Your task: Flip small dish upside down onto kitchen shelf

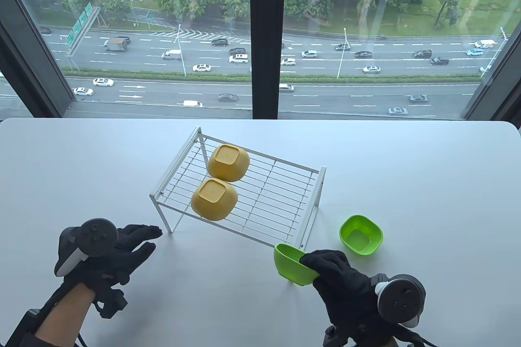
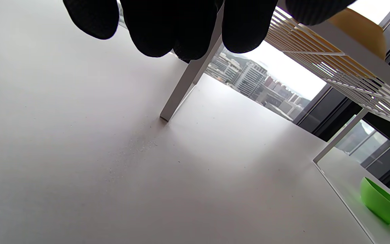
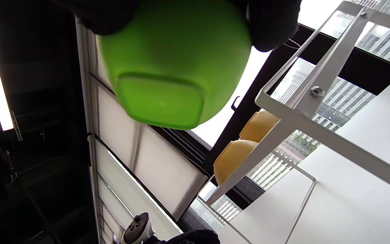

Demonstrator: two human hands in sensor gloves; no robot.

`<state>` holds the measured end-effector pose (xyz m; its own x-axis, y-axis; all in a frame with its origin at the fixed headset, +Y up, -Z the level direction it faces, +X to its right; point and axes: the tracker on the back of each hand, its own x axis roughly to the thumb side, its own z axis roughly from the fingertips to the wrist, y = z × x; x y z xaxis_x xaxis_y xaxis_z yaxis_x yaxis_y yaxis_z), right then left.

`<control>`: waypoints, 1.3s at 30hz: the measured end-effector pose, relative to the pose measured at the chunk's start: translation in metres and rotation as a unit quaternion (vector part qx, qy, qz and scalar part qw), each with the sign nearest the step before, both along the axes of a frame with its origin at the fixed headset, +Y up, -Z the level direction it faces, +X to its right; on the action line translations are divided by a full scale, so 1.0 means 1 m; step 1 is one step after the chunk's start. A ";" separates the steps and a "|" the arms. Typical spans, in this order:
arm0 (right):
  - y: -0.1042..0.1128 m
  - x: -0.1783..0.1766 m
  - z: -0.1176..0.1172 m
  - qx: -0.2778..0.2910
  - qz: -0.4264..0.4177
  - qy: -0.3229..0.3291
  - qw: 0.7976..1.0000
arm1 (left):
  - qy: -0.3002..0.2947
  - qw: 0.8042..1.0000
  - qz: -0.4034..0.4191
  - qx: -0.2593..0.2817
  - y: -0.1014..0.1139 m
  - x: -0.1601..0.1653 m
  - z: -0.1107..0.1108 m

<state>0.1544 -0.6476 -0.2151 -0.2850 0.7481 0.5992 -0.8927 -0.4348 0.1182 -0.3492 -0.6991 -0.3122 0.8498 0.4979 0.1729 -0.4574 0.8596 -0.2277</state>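
Observation:
My right hand [image 1: 321,263] grips a small green dish [image 1: 292,264] tipped on its side, just in front of the near right corner of the white wire shelf [image 1: 260,200]. The right wrist view shows that dish's square base [image 3: 168,84] close up, with glove fingers [image 3: 273,23] round it. Two yellow dishes [image 1: 228,162] [image 1: 214,199] lie upside down on the shelf's left half. A second green dish [image 1: 361,235] sits upright on the table to the right of the shelf. My left hand [image 1: 134,241] hovers, empty and fingers extended, near the shelf's front left leg [image 2: 185,84].
The white table [image 1: 427,184] runs back to a large window with a dark central post [image 1: 266,38]. The shelf's right half [image 1: 285,192] holds nothing.

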 end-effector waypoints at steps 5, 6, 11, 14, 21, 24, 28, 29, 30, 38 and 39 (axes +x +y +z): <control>0.012 -0.002 -0.004 0.008 -0.004 -0.008 1.000 | -0.002 1.000 0.007 0.003 0.002 -0.001 0.000; 0.014 -0.003 -0.005 0.001 -0.021 0.000 1.000 | -0.003 1.000 0.008 0.004 0.002 -0.001 0.001; 0.023 -0.008 -0.010 -0.015 -0.007 0.001 1.000 | -0.009 1.000 0.019 0.006 0.005 -0.001 0.003; 0.029 -0.013 -0.014 -0.025 -0.012 0.002 1.000 | -0.013 1.000 0.021 0.008 0.007 0.000 0.004; 0.053 -0.025 -0.026 -0.015 0.068 -0.044 0.997 | -0.028 0.999 0.026 0.017 0.015 0.003 0.010; 0.058 -0.029 -0.029 -0.028 0.066 -0.045 0.996 | -0.033 0.999 0.022 0.025 0.018 0.005 0.012; 0.061 -0.033 -0.035 -0.036 0.086 -0.060 0.994 | -0.039 0.999 0.017 0.029 0.020 0.007 0.014; 0.061 -0.034 -0.036 -0.039 0.088 -0.059 0.994 | -0.041 0.999 0.017 0.029 0.020 0.008 0.014; 0.061 -0.035 -0.038 -0.044 0.090 -0.063 0.993 | -0.044 0.998 0.017 0.029 0.021 0.009 0.015; 0.067 -0.045 -0.053 -0.055 0.127 -0.085 0.987 | -0.056 0.998 0.013 0.038 0.025 0.013 0.020; 0.069 -0.046 -0.054 -0.054 0.133 -0.086 0.986 | -0.057 0.998 0.013 0.038 0.026 0.013 0.020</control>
